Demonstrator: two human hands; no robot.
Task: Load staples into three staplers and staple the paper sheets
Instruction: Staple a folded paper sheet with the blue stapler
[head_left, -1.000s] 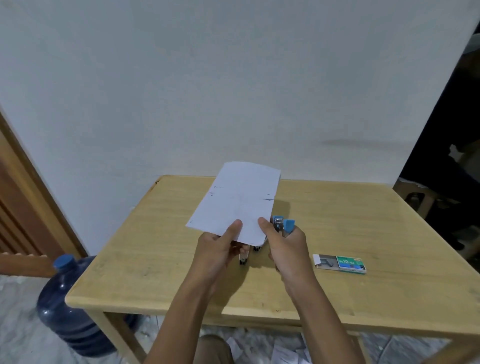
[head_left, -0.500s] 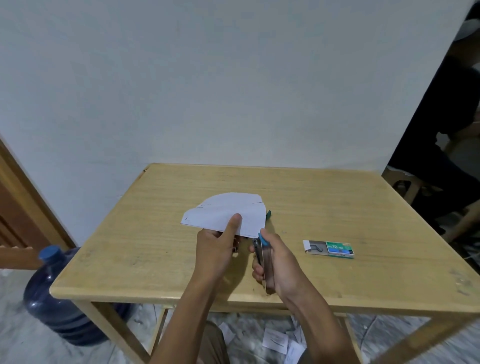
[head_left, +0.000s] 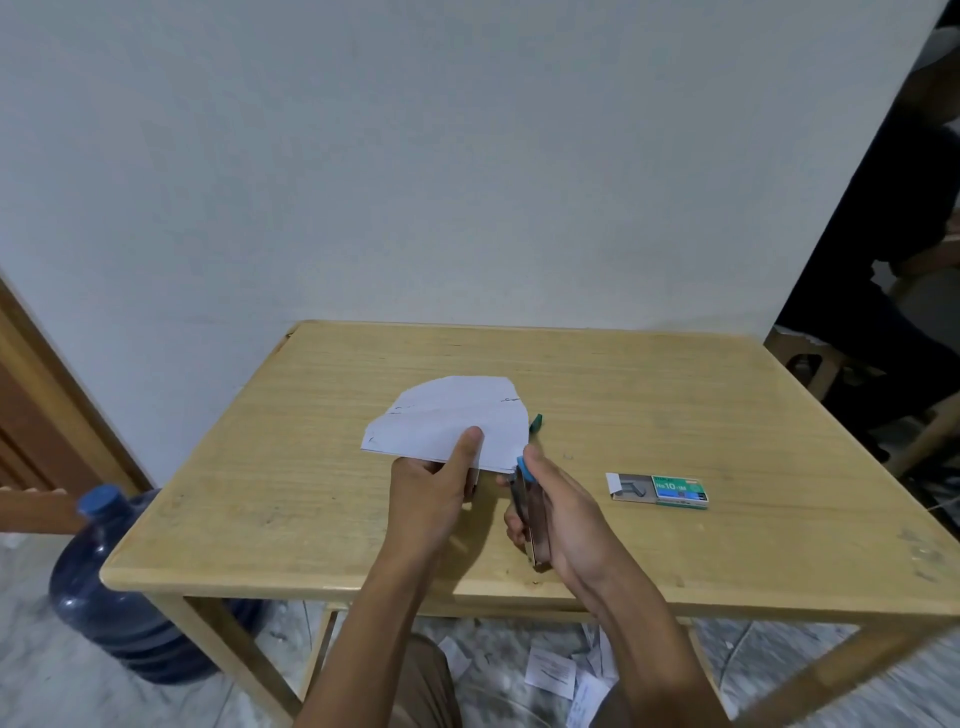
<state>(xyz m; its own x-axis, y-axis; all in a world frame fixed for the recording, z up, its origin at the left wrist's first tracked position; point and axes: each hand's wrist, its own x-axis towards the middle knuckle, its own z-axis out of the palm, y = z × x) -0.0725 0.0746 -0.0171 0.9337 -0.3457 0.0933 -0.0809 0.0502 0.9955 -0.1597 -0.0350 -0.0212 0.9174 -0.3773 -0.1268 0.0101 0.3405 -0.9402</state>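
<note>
My left hand (head_left: 434, 486) pinches the near edge of the white paper sheets (head_left: 447, 415), thumb on top, holding them above the wooden table (head_left: 311, 509). My right hand (head_left: 563, 519) grips a blue-tipped metal stapler (head_left: 530, 514), its jaw at the sheets' near right corner. The green tip of another stapler (head_left: 535, 422) sticks out from behind the paper; the rest of it is hidden. An open green staple box (head_left: 658, 489) lies to the right of my right hand.
A white wall stands behind the table. A blue water jug (head_left: 111, 597) sits on the floor at the left, by a wooden door frame (head_left: 47, 384). Paper scraps (head_left: 550, 675) litter the floor under the table. A person in dark clothes sits at the far right (head_left: 872, 322).
The sheets have tipped down from upright to nearly flat over the table. My right hand has turned the stapler and brought its jaw to the sheets' near right corner.
</note>
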